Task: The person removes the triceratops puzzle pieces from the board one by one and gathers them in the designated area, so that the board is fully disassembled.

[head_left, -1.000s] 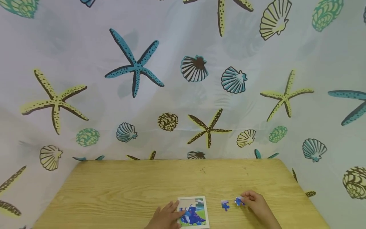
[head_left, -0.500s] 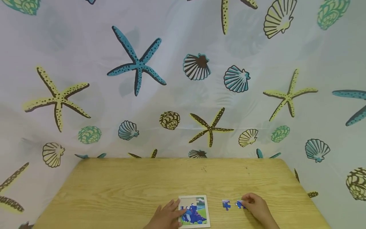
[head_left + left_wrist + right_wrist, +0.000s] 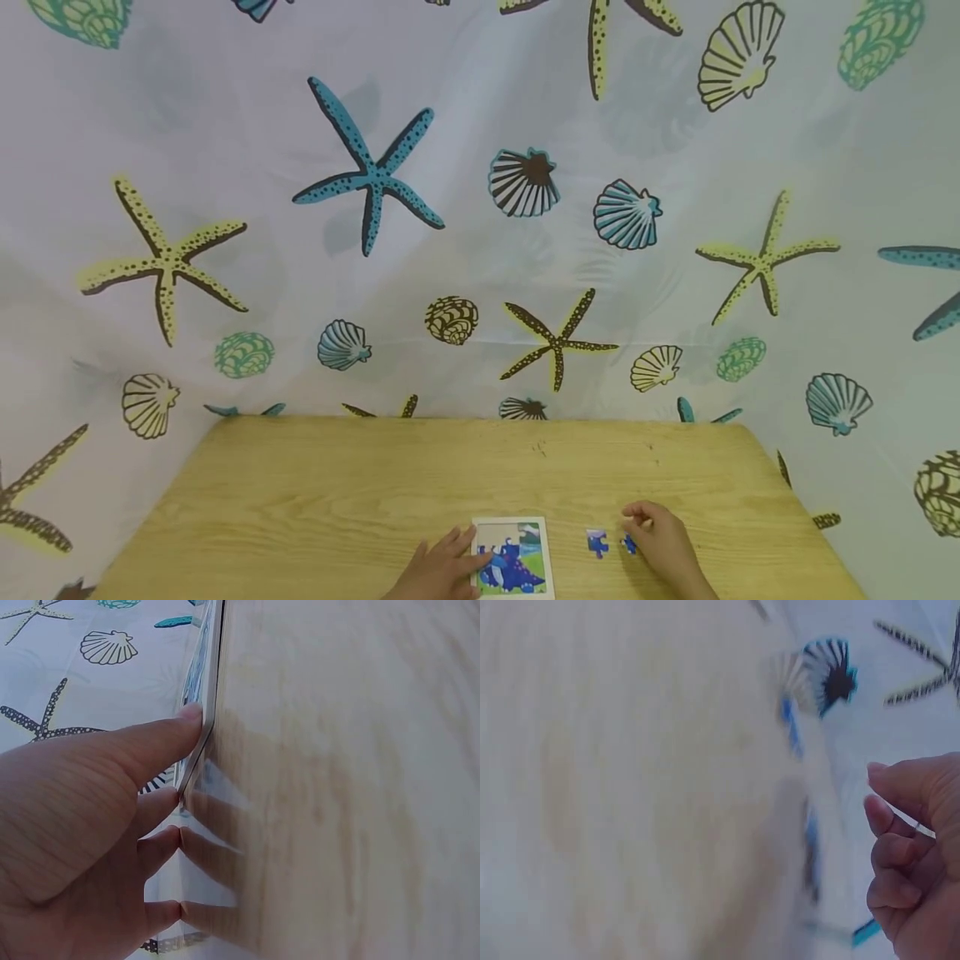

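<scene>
My left hand (image 3: 442, 567) lies at the left side of a small square jigsaw puzzle in a white frame (image 3: 550, 575). The thumb (image 3: 169, 739) rests on the frame, while the other fingertips touch the table along its edge. A blue dinosaur picture fills much of the frame, and its upper left shows bare backing. To the right lies a loose purple-blue puzzle piece (image 3: 597, 542). A second blue piece (image 3: 628, 545) lies partly hidden behind my right hand (image 3: 663, 546). In the right wrist view, that hand (image 3: 922, 847) hovers with loosely bent fingers, a gap between thumb and index finger, holding nothing.
The wood-grain table (image 3: 337, 492) stretches away to a white cloth (image 3: 465, 258) printed with starfish and shells, which hangs behind it and at both sides. Small dark marks (image 3: 538, 449) show on the tabletop toward the back.
My right hand was at the second piece; that piece has turned and shifted slightly nearer, and the fingers are now off it. The left hand stays on the frame. The head view has shifted slightly.
</scene>
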The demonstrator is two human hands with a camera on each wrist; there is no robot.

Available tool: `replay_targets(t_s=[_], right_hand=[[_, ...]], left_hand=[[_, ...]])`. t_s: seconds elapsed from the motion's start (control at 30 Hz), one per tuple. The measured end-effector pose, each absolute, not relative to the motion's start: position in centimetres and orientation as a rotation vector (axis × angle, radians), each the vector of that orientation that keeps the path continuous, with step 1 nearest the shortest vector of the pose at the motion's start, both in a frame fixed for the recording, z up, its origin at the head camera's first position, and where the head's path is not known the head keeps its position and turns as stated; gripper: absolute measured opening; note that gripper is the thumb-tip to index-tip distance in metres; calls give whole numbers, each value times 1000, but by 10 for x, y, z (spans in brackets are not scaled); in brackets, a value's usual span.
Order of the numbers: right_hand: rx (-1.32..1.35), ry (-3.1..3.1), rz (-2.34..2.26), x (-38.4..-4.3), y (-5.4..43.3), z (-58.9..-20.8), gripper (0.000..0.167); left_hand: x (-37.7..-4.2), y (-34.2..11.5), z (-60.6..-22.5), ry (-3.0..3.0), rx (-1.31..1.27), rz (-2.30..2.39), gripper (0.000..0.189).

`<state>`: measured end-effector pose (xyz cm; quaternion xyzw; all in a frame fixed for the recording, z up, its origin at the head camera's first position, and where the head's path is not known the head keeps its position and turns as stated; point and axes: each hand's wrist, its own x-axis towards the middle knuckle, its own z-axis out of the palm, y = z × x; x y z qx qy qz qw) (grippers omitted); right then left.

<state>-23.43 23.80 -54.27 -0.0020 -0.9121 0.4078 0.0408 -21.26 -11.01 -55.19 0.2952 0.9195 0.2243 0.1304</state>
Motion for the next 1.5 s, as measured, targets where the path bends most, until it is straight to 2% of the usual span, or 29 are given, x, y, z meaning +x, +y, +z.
replay_targets(t_s=[0.23, 0.33, 0.8, 1.5], right_hand=[[540, -2861, 1345, -241, 179, -530, 19], [636, -2889, 1333, -242, 160, -533, 22], [635, -2929, 1397, -240, 144, -551, 23], [582, -2991, 1291, -248, 135, -548, 27]], left_hand=[[-212, -111, -558, 2696, 983, 620, 53], [-211, -109, -560, 2707, 1010, 623, 53], [-211, -104, -562, 2727, 971, 573, 53], [-211, -105, -552, 2800, 952, 483, 48]])
